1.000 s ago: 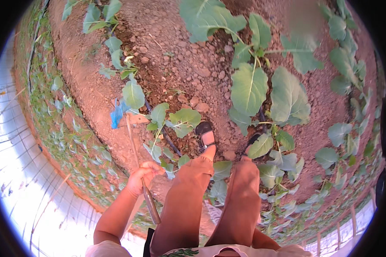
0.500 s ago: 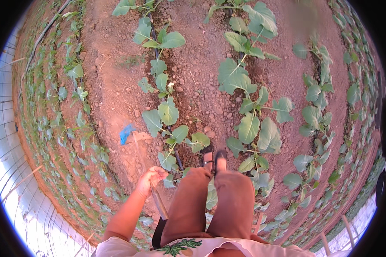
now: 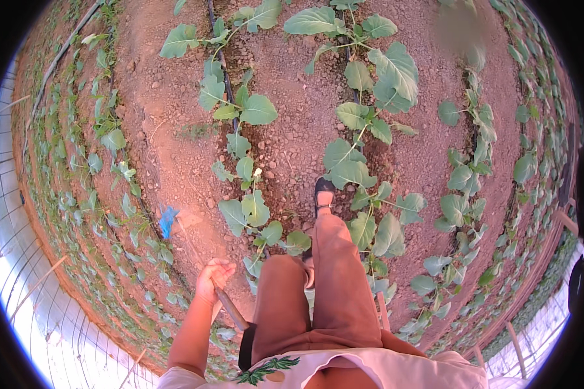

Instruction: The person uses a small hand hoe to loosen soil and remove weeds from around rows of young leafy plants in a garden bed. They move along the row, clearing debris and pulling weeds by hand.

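Stepped forward since 0.5 s ago, bringing the right shoe (image 3: 324, 188) well ahead of the left shoe (image 3: 309, 277), after having them side by side. Shifted the long-handled hoe (image 3: 231, 308) a little leftward as well, along with the left hand (image 3: 213, 279).

Gripping the hoe partway along its wooden shaft, with the left fingers (image 3: 224, 266) curled closed around it. Carrying it slantwise at the left side, with the butt end beside the left thigh near a black strap (image 3: 246, 350) and the head reaching forward and left over bare soil (image 3: 175, 162); cannot tell whether it touches the ground. Showing a scrap of bright blue material (image 3: 168, 222) at the head end.

Showing only part of the right forearm (image 3: 405, 344), passing behind the right thigh; cannot tell how far open the right fingers are or what is in them.

Walking between 2 rows of broad-leaved brassica plants (image 3: 255, 207), with black drip hose (image 3: 222, 58) along them. Wearing brown trousers (image 3: 346, 279) and a pale top (image 3: 402, 369) with a green leaf print. Bounded at far left by translucent sheeting (image 3: 0, 175) crossed by dark lines.
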Tool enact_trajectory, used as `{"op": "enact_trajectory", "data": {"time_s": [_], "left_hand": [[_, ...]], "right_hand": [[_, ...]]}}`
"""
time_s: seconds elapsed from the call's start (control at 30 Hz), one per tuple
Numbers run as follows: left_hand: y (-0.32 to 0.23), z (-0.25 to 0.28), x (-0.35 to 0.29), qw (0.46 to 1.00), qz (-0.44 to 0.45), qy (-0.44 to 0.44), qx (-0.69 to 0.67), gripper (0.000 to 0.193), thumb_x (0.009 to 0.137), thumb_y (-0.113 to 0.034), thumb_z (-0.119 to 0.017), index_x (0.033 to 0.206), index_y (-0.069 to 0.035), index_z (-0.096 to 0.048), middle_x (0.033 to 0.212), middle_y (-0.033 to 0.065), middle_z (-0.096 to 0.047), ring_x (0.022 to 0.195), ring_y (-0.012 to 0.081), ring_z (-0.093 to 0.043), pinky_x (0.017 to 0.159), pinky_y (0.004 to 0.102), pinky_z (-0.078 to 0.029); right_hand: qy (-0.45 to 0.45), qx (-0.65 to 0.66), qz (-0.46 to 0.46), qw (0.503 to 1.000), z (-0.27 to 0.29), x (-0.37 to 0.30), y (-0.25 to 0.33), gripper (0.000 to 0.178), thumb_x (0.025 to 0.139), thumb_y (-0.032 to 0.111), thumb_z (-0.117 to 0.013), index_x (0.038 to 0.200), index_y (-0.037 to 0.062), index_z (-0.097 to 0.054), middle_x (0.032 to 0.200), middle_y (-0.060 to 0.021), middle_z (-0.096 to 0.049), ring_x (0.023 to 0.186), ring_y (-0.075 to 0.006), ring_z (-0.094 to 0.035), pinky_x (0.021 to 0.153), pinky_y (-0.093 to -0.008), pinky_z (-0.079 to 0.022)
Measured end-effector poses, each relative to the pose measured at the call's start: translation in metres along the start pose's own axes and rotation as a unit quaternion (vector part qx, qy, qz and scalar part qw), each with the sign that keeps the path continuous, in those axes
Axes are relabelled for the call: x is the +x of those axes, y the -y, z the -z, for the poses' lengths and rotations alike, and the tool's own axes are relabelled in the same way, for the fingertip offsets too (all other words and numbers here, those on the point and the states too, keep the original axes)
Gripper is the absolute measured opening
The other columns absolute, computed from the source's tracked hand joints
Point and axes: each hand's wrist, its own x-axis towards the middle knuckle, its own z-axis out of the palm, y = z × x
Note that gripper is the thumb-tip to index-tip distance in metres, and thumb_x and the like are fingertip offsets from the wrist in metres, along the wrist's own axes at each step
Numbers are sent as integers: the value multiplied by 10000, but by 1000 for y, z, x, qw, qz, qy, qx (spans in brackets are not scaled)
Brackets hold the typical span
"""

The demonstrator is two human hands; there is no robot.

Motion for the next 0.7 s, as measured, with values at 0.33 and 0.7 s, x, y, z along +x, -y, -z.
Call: {"op": "enact_trajectory", "data": {"time_s": [0.33,0.7], "left_hand": [[-114,-114,79,995,-19,85,-56,228,818,-151,-482,958,11,-561,930,174,-640,968,315,-607,927,423,-450],[-220,-193,215,995,36,85,-29,245,820,-139,-466,983,20,-557,966,167,-636,968,298,-604,933,410,-443]], "right_hand": [[8,-26,8,1000,14,31,138,139,851,169,-556,835,32,-573,729,-51,-587,633,-194,-563,586,-332,-464],[35,-77,-23,996,-14,90,294,122,853,152,-548,836,33,-572,729,-42,-588,627,-188,-564,580,-331,-464]]}}
